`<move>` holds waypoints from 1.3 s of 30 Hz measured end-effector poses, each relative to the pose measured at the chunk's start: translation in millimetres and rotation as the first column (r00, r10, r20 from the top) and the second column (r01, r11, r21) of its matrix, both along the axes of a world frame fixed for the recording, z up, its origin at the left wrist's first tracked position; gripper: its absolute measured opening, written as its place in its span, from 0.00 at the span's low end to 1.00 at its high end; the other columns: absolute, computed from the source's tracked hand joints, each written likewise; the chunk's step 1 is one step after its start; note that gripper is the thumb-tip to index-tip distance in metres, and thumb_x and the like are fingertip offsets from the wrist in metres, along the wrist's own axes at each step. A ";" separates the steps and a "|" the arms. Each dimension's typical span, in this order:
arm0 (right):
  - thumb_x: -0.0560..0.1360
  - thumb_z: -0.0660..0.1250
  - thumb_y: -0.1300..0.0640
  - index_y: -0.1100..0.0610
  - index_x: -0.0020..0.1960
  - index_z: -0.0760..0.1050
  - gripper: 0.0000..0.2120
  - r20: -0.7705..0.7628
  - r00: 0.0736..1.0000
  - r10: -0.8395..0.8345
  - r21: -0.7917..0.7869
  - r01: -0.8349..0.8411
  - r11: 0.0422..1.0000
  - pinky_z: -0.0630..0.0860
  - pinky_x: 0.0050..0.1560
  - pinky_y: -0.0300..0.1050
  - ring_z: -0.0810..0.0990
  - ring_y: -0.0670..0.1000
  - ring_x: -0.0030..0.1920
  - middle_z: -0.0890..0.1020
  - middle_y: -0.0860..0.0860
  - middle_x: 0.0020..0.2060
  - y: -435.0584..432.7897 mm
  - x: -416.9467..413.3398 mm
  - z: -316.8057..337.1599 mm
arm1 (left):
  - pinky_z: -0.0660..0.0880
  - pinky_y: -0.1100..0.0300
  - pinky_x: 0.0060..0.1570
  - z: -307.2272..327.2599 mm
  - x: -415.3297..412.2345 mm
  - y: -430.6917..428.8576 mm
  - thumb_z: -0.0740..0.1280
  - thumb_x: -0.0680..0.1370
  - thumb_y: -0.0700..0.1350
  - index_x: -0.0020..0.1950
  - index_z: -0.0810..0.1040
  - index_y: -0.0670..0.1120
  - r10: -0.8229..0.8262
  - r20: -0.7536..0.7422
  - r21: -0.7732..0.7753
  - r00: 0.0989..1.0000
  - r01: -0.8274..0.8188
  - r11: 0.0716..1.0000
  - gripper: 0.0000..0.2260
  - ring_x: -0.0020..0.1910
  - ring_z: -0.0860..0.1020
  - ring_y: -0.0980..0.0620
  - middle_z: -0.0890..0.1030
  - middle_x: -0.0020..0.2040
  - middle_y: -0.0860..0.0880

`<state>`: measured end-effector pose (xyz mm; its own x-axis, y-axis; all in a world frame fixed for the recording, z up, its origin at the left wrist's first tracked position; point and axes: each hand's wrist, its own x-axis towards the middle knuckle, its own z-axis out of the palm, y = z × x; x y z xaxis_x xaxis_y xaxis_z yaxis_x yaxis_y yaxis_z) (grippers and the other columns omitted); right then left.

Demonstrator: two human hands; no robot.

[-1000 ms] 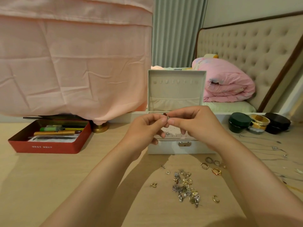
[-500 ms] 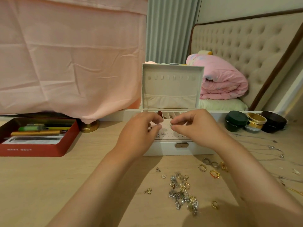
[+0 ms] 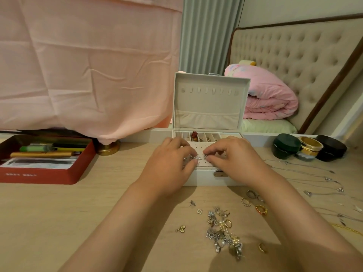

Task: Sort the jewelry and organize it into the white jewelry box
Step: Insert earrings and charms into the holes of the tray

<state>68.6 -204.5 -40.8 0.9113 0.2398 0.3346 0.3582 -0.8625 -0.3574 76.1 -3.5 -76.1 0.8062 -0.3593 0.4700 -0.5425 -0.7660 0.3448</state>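
Our left hand (image 3: 169, 165) and right hand (image 3: 233, 158) nearly meet over the perforated earring panel (image 3: 198, 149) of the open white jewelry box (image 3: 208, 178). The right thumb and forefinger pinch a silver earring (image 3: 205, 156); whether the curled left fingers hold anything, we cannot tell. Bare desk (image 3: 78, 213) runs left of the left hand to a red tin (image 3: 49, 176) with unreadable white lettering. Between our forearms lies loose jewelry (image 3: 224, 232); chains (image 3: 314, 181) lie right of the right hand.

Both forearms stretched forward, left hand (image 3: 169, 165) and right hand (image 3: 235, 160) palms down, fingers curled, fingertips close together, thumbs beneath forefingers
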 end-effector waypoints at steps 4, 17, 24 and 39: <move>0.76 0.73 0.50 0.43 0.52 0.85 0.06 0.023 1.000 0.006 -0.013 -0.005 1.000 0.68 0.62 0.49 0.76 0.47 0.52 0.79 0.34 0.42 0.0 1.3 -2.8 | 0.68 0.55 0.61 -1.5 -0.8 -0.1 0.63 0.81 0.55 0.60 0.80 0.56 -0.003 -0.033 -0.013 0.999 0.003 1.000 0.11 0.60 0.68 0.54 0.75 0.60 0.57; 0.79 0.69 0.49 0.42 0.57 0.84 0.09 -0.003 0.998 0.060 -0.207 -0.059 0.977 0.70 0.62 0.53 0.78 0.48 0.57 0.83 0.42 0.52 -0.8 4.4 -0.5 | 0.68 0.57 0.60 -2.0 -0.7 -1.6 0.61 0.81 0.54 0.62 0.79 0.55 -0.003 -0.019 0.005 1.000 0.003 1.000 0.13 0.60 0.67 0.54 0.76 0.59 0.57; 0.78 0.70 0.50 0.42 0.53 0.85 0.07 0.015 0.999 0.036 -0.122 -0.034 0.992 0.71 0.61 0.52 0.77 0.46 0.53 0.83 0.40 0.48 1.1 1.1 -0.8 | 0.69 0.56 0.61 2.3 -3.2 1.3 0.63 0.80 0.55 0.64 0.77 0.55 -0.004 -0.010 -0.003 1.000 0.004 1.000 0.14 0.60 0.68 0.54 0.75 0.59 0.57; 0.70 0.77 0.51 0.44 0.48 0.85 0.07 -0.444 0.864 0.237 -0.168 -0.340 0.926 0.73 0.35 0.35 0.78 0.36 0.32 0.81 0.38 0.34 52.4 -63.6 29.8 | 0.73 0.60 0.38 13.0 -70.0 41.6 0.65 0.72 0.53 0.41 0.77 0.58 -0.061 -0.391 0.121 0.918 0.117 0.986 0.02 0.38 0.76 0.59 0.79 0.37 0.59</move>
